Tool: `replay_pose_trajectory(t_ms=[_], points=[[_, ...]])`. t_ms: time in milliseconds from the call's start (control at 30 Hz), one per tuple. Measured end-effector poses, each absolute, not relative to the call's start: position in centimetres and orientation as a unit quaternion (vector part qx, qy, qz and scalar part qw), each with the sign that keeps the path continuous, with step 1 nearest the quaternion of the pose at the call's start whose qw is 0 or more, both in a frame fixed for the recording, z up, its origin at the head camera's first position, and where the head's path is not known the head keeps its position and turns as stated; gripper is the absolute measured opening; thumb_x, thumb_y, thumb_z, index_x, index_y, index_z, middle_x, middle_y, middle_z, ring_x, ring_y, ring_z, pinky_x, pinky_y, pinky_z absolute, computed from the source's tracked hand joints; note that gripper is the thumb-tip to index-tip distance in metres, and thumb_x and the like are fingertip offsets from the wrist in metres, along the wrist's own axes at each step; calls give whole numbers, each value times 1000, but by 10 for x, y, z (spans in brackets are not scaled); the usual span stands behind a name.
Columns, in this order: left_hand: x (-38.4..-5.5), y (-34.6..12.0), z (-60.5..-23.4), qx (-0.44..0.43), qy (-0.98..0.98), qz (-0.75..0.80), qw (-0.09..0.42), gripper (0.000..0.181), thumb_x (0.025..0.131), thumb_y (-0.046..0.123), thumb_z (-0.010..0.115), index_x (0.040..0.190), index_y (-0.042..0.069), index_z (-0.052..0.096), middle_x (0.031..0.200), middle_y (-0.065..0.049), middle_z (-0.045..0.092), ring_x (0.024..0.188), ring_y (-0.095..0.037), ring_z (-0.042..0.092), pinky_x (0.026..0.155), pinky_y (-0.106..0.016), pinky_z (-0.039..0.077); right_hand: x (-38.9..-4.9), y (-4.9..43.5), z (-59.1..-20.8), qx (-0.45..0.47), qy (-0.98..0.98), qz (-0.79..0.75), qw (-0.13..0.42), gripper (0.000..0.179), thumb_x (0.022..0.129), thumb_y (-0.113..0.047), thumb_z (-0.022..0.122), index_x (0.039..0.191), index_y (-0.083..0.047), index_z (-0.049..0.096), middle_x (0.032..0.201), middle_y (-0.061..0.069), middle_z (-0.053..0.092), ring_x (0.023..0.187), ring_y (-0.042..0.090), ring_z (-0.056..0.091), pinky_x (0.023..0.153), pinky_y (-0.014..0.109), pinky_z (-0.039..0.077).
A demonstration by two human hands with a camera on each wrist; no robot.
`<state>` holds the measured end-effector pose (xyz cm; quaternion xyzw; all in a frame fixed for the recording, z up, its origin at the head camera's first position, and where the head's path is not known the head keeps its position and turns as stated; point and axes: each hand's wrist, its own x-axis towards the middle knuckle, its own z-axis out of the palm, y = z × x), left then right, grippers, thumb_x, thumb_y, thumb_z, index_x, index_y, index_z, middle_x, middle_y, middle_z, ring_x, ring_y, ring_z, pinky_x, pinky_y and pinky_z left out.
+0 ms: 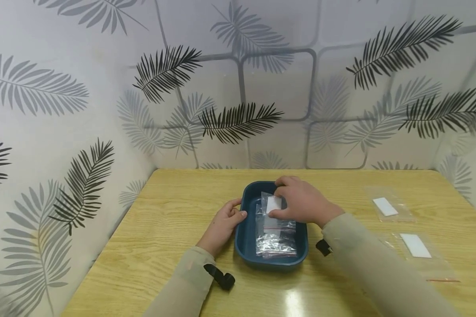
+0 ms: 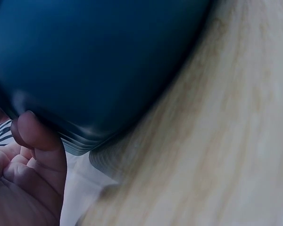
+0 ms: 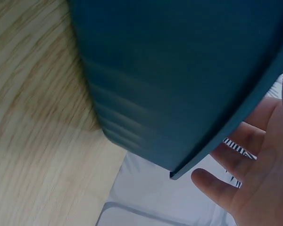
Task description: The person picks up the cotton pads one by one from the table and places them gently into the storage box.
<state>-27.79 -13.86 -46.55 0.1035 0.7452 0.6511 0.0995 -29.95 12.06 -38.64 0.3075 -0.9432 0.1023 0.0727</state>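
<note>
A dark blue tub (image 1: 246, 246) with rounded corners stands on the table. Its left rim is gripped by my left hand (image 1: 222, 224), thumb at the edge and fingers along the outer wall. Several clear zip bags (image 1: 275, 246) lie in a pile inside it. The top zip bag (image 1: 273, 204) holds a white rectangular piece. Reaching in over the right rim, my right hand (image 1: 303, 200) has its thumb and forefinger at this bag's upper part. In the right wrist view the other fingers (image 3: 231, 160) spread beyond the tub's rim; the pinch itself is hidden there.
Two more clear bags with white pieces lie on the right of the wooden table (image 1: 174, 207): a farther bag (image 1: 385, 207) and a nearer bag (image 1: 415, 246), partly behind the right sleeve. A leaf-patterned wall (image 1: 222, 154) rises at the table's back edge.
</note>
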Motion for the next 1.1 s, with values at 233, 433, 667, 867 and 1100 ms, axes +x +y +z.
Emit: replay_pose_trajectory(t_ms=[233, 433, 667, 867, 1100], points=[[-277, -137, -465, 101, 739, 658, 104, 55, 104, 23, 58, 153, 9, 40, 107, -21, 64, 92, -29, 63, 84, -34, 50, -303, 122, -392, 286, -951, 82, 83, 65, 82, -62, 73, 119, -8, 73, 144, 16, 52, 130, 38, 49, 104, 54, 43], [-277, -138, -465, 103, 740, 657, 101, 53, 103, 24, 60, 152, 12, 43, 105, -20, 64, 90, -28, 63, 84, -33, 50, -302, 124, -392, 291, -949, 88, 80, 66, 84, -59, 72, 124, -7, 71, 145, 16, 51, 131, 38, 48, 104, 54, 43], [-279, -139, -466, 105, 744, 653, 102, 54, 102, 27, 61, 152, 13, 44, 105, -18, 64, 89, -26, 63, 84, -32, 50, -296, 130, -386, 295, -947, 96, 86, 60, 86, -55, 72, 120, -6, 73, 143, 18, 52, 131, 39, 49, 105, 54, 42], [-278, -138, -466, 106, 744, 653, 98, 55, 102, 27, 62, 151, 13, 44, 104, -19, 64, 88, -25, 62, 83, -31, 50, -291, 144, -384, 291, -947, 104, 81, 58, 87, -53, 72, 121, -7, 72, 145, 18, 51, 132, 40, 48, 106, 56, 40], [-278, -139, -466, 104, 741, 655, 100, 56, 102, 26, 62, 152, 12, 43, 105, -20, 64, 88, -26, 62, 83, -31, 50, -291, 176, -389, 280, -950, 120, 73, 54, 88, -50, 74, 123, -9, 71, 147, 17, 49, 133, 40, 46, 106, 57, 39]])
